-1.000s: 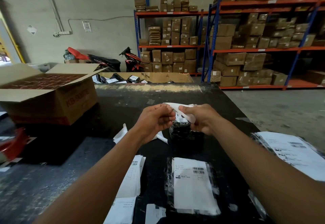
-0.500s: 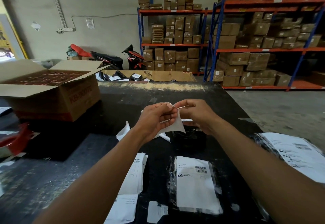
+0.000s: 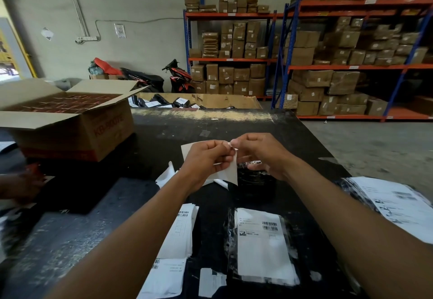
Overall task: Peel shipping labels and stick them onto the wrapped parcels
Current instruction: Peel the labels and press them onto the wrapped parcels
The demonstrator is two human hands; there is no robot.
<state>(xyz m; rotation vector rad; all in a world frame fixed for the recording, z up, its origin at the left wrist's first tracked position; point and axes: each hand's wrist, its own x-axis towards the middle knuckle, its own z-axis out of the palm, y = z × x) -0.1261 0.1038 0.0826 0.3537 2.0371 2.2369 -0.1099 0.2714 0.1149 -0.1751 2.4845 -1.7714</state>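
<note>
Over at nine o'clock sits the open carton [image 3: 70,120], flaps spread so stock is easy to grab, parked at the table's far left and out of your working lane. Moving in, the stack of labels [image 3: 181,230] lies at about seven o'clock beside your left forearm, barcodes up, close enough to pull the next one without stretching. Now the action: your left hand [image 3: 206,161] pinches the shipping label [image 3: 228,173] between thumb and fingertips, holding the sheet up off the black table [image 3: 93,240] so a corner hangs free. Your right hand [image 3: 260,153] meets it at the top corner, fingertips closed on a tiny white edge. That looks like the start of the peel, one hand anchoring while the other picks at the layer, though whether backing and sticker are actually parting is too small to tell. Right below your hands, dead centre, waits the wrapped parcel [image 3: 255,180], dark and glossy, placed so the label drops straight onto it. At six o'clock a labelled parcel [image 3: 262,242] lies flat, sticker face up, apparently done. Out at four o'clock another labelled parcel [image 3: 393,202] rests at the table's right edge, set aside.
</note>
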